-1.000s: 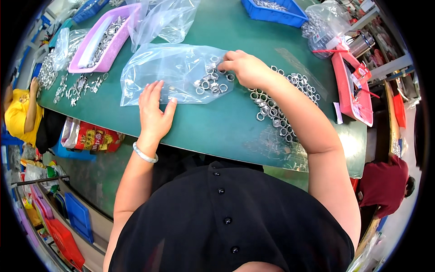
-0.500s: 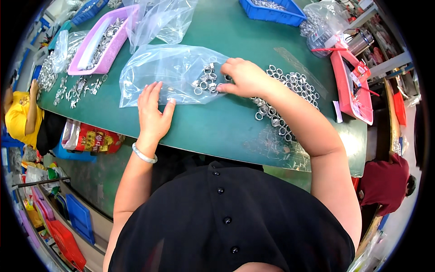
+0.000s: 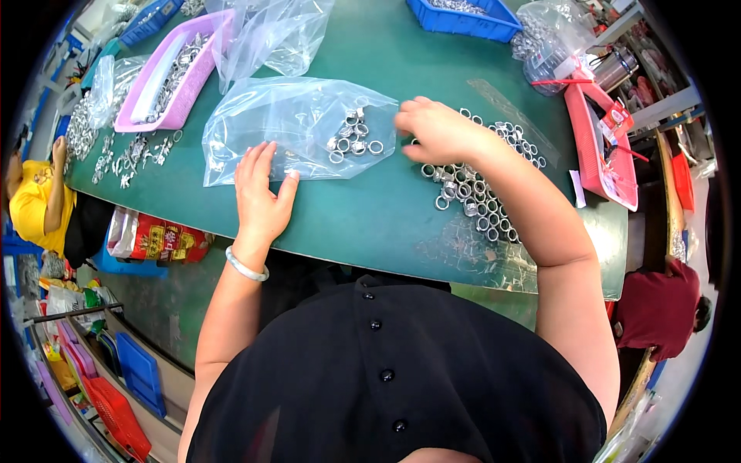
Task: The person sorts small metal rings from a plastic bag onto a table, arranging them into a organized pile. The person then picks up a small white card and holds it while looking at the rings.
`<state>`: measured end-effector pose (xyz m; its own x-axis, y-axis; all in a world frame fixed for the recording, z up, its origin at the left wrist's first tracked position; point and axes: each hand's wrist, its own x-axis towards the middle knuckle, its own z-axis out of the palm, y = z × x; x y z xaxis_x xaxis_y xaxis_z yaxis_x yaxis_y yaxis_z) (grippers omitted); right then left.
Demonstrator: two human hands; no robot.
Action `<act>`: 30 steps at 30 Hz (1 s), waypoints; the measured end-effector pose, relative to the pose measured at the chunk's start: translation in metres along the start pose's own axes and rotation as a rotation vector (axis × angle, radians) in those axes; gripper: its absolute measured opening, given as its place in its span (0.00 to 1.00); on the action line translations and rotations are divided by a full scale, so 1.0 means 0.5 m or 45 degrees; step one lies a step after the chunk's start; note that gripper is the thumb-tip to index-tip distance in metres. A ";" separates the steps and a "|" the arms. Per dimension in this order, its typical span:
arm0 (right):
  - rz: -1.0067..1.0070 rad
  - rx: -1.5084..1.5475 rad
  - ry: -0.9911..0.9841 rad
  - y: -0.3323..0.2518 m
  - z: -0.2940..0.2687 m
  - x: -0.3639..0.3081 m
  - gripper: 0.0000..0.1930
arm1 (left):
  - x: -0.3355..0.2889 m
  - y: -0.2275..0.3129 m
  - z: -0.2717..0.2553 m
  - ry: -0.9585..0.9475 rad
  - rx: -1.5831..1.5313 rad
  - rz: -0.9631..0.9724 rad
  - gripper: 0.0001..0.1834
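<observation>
A clear plastic bag (image 3: 270, 108) lies flat on the green table, with several silver metal rings (image 3: 355, 133) inside near its right-hand mouth. My left hand (image 3: 264, 185) rests on the bag's lower edge, fingers stretched and thumb apart, a pale bangle (image 3: 245, 266) round its wrist. Just right of the bag mouth is my right hand (image 3: 440, 133), its fingers curled toward the thumb. A metal ring (image 3: 415, 141) shows partly between them. Beside and below that hand spreads a loose pile of similar rings (image 3: 482, 204), partly hidden by my forearm.
A pink-purple basket (image 3: 184, 100) of metal parts and another clear bag (image 3: 278, 38) lie at the far left. A blue bin (image 3: 463, 23) stands at the back. To the right are a pink basket (image 3: 598, 154) and a bottle (image 3: 544, 73). Other people sit at both sides.
My right hand has moved right, from the bag mouth toward the ring pile. One more ring shows clearly inside the bag near the mouth. My left hand has stayed in place.
</observation>
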<state>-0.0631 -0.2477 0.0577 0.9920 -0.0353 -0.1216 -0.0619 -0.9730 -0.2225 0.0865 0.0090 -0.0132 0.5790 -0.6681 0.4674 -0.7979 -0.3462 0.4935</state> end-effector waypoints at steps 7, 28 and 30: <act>-0.225 0.273 0.236 -0.044 0.051 0.044 0.12 | 0.000 -0.001 0.000 -0.001 -0.001 0.010 0.27; -0.282 0.296 0.278 -0.008 0.035 0.024 0.14 | 0.000 -0.002 0.001 0.011 0.011 0.013 0.27; -0.253 0.249 0.220 -0.007 0.041 0.031 0.14 | -0.001 -0.002 0.003 0.012 -0.004 0.022 0.27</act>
<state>-0.0498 -0.2400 0.0366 0.9897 0.0964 0.1055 0.1315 -0.9031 -0.4087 0.0869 0.0087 -0.0153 0.5667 -0.6676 0.4829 -0.8072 -0.3323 0.4878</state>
